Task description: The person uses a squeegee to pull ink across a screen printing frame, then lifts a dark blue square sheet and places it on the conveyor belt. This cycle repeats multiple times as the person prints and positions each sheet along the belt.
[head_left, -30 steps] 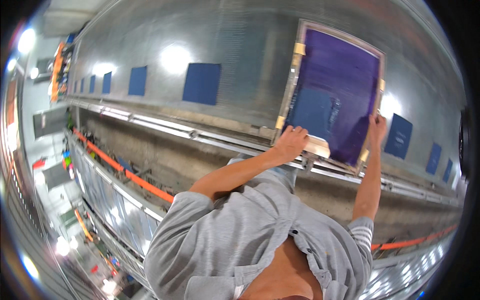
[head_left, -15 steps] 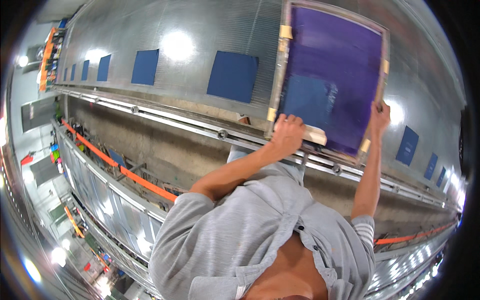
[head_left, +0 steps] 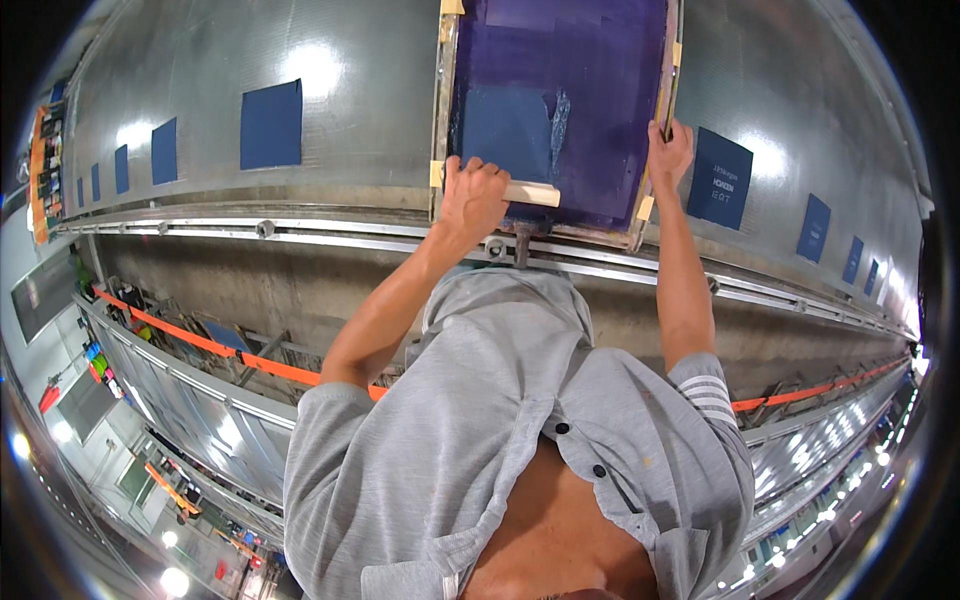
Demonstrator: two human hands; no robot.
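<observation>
Head view: blue cloth pieces (head_left: 270, 124) flank screen frame (head_left: 560, 105).

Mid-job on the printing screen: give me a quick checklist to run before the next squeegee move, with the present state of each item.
1. Left hand closed around the wooden squeegee: ok.
2. Right hand gripping the right side of the screen frame: ok.
3. Squeegee lying across the purple mesh, near the frame's near edge: ok.
4. Ink in front of the blade: a wet smear shows beside the blue panel; whether enough, cannot tell.
5. Frame seated flat on the long metal table: cannot tell.
6. Printed blue pieces lying apart from the frame: ok.
</observation>
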